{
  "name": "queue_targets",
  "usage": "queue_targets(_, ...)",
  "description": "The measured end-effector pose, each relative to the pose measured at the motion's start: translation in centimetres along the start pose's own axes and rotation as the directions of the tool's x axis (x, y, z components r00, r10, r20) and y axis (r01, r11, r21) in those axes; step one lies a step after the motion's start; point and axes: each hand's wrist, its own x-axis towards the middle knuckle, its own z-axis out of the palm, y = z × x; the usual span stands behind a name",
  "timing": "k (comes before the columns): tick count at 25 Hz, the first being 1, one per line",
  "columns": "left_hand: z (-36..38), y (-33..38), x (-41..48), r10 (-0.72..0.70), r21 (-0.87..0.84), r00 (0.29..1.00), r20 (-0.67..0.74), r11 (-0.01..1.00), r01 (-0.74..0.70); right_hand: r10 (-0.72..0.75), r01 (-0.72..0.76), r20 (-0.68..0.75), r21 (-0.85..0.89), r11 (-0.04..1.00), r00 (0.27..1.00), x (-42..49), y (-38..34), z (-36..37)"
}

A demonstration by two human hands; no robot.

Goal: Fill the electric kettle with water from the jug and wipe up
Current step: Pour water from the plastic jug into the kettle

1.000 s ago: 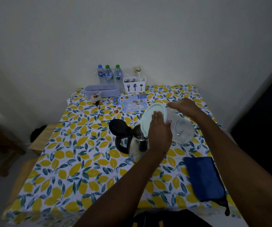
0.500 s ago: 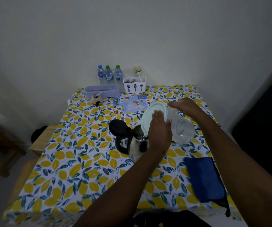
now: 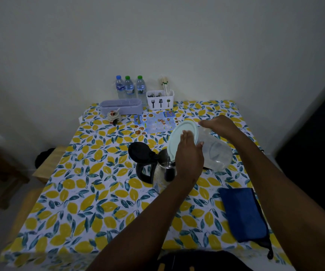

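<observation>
Head view: right hand (image 3: 219, 125) grips tilted jug (image 3: 214, 153); left hand (image 3: 189, 157), flat, hides kettle (image 3: 162, 171).

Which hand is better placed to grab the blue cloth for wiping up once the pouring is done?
Right. The blue cloth lies on the table's right side, directly under the right forearm. The right hand tips the jug, while the left hand steadies its lid and would have to cross over.
</observation>
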Motion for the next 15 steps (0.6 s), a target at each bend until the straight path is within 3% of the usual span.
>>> queue_targets(15,-0.30,-0.47,-0.43,-0.018,-0.019,1.000,0.023,1.000,0.019,0.017,-0.017,-0.010,-0.014,1.000,1.000,-0.32,-0.07,0.64)
